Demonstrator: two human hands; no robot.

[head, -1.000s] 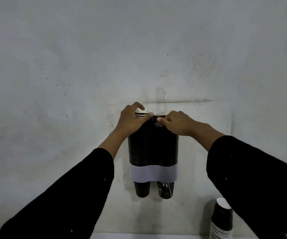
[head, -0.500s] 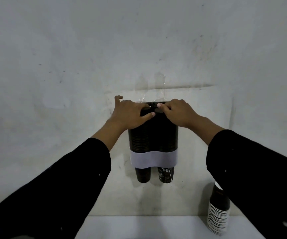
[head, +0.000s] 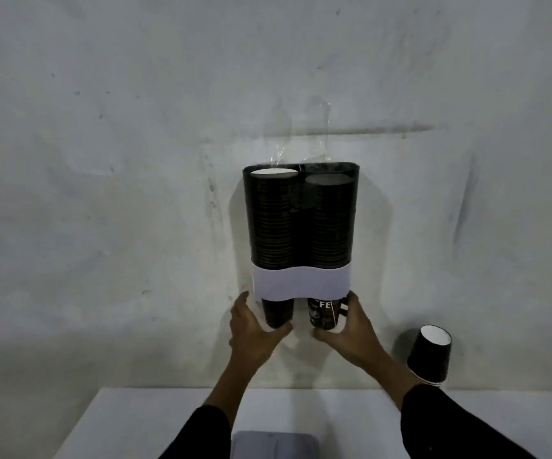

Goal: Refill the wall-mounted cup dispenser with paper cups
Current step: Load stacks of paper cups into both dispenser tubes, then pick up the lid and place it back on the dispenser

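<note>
On the pale wall [head: 102,193] in front of us hangs the cup dispenser [head: 301,213], a dark two-column holder with a white band [head: 301,281] wrapped across its lower part, and both columns look packed nearly to the top with nested paper cups [head: 273,223], so we judge the refill all but done. Loaded like this the unit is probably heavier than it looks, and some clear film or tape [head: 314,140] rises from its top edge against the wall, though we cannot tell whether that is what fixes it, so we would avoid tugging downward hard. Below it a white counter [head: 142,422] leaves open room for our forearms, with a grey object [head: 274,443] at its near edge. To the right, well apart from the dispenser, a spare stack of cups [head: 430,354] stands near the wall, leaning slightly and easy to knock. Smallest are the two bottom cups poking out under the band: our left hand [head: 251,329] is spread open, cupped around the left bottom cup [head: 277,313], thumb beneath it, and our right hand [head: 347,329] is likewise open around the printed right bottom cup [head: 322,313]. Whether either hand actually squeezes, we cannot tell. Paper cups are light, thin and easily crushed, so we would hold them by the stiff base, gently.
</note>
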